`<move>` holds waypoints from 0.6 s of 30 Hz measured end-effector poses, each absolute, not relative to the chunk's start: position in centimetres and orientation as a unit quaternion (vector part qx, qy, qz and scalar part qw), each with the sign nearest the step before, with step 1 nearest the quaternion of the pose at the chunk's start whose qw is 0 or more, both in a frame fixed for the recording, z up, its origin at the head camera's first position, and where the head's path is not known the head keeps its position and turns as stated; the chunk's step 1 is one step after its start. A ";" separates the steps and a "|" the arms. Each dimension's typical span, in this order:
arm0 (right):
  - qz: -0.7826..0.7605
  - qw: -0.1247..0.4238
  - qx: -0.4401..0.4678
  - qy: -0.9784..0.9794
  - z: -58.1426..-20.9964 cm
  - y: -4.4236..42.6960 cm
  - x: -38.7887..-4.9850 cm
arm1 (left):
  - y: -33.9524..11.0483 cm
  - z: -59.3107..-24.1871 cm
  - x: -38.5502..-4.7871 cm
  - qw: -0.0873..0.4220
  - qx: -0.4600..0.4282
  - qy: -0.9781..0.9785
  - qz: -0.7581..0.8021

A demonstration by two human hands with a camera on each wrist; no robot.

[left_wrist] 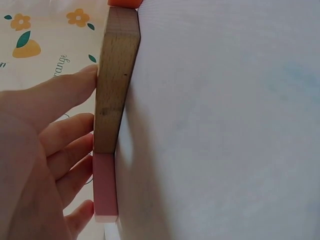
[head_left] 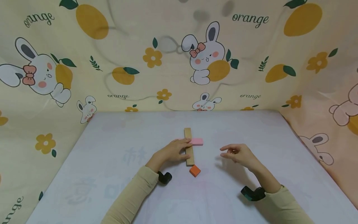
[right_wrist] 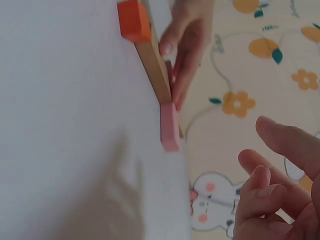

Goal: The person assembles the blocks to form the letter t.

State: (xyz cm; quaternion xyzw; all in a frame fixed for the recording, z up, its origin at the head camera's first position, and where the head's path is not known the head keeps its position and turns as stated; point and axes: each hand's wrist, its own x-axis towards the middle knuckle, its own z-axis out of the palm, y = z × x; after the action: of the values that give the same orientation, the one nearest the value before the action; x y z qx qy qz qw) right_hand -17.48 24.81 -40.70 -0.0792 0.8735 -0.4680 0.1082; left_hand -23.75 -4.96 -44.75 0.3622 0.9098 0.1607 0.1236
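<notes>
A long plain wooden block (head_left: 190,157) lies on the table, pointing away from me. A pink block (head_left: 197,142) sticks out to its right, and a bit of pink shows on its left side. My left hand (head_left: 174,150) rests at the crossing with fingers extended, touching the blocks. It hides how the pieces meet. In the left wrist view the thumb touches the wooden block (left_wrist: 112,85), with the fingertips along it and the pink block (left_wrist: 105,187). An orange block (head_left: 195,170) sits at the near end. My right hand (head_left: 237,154) hovers to the right, fingers loosely bent, holding nothing.
A white cloth covers the table (head_left: 223,199). Behind it and at both sides hang fabric walls (head_left: 173,81) printed with rabbits and oranges. A black wrist camera (head_left: 165,178) sits on the left wrist, another black camera (head_left: 252,193) on the right.
</notes>
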 end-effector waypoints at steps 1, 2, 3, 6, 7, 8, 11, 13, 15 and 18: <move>-0.466 0.105 -0.079 0.875 -40.7 25.1 -17.6 | -4.9 -44.8 -23.8 0.123 0.362 0.910 0.159; -0.463 0.101 -0.082 0.877 -40.7 25.4 -17.7 | -4.9 -44.8 -23.8 0.124 0.362 0.910 0.158; -0.461 0.100 -0.081 0.878 -40.7 25.6 -17.7 | -4.9 -44.8 -23.8 0.124 0.362 0.911 0.157; -0.459 0.095 -0.079 0.880 -40.8 26.3 -17.9 | -4.9 -44.9 -23.9 0.126 0.360 0.911 0.155; -0.457 0.092 -0.077 0.881 -40.8 26.5 -17.9 | -4.9 -45.0 -23.9 0.127 0.360 0.911 0.156; -0.456 0.090 -0.075 0.882 -40.7 26.7 -18.0 | -5.0 -45.0 -23.9 0.127 0.360 0.911 0.157; -0.454 0.083 -0.065 0.885 -40.6 27.4 -18.1 | -4.9 -45.1 -23.9 0.125 0.361 0.910 0.159; -0.454 0.080 -0.058 0.885 -40.6 28.0 -18.2 | -5.0 -45.1 -24.0 0.124 0.362 0.910 0.161; -0.457 0.079 -0.053 0.884 -40.7 28.5 -18.2 | -5.0 -45.1 -24.0 0.123 0.362 0.910 0.161; -0.454 0.073 -0.049 0.886 -40.8 29.0 -18.3 | -5.0 -45.1 -23.9 0.122 0.363 0.909 0.162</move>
State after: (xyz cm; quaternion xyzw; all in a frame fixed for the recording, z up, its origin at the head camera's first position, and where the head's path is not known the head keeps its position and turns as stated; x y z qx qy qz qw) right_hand -18.27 29.04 -40.76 -0.0490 0.8864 -0.4545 0.0728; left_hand -23.94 -4.97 -45.11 0.3633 0.9093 0.1619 0.1222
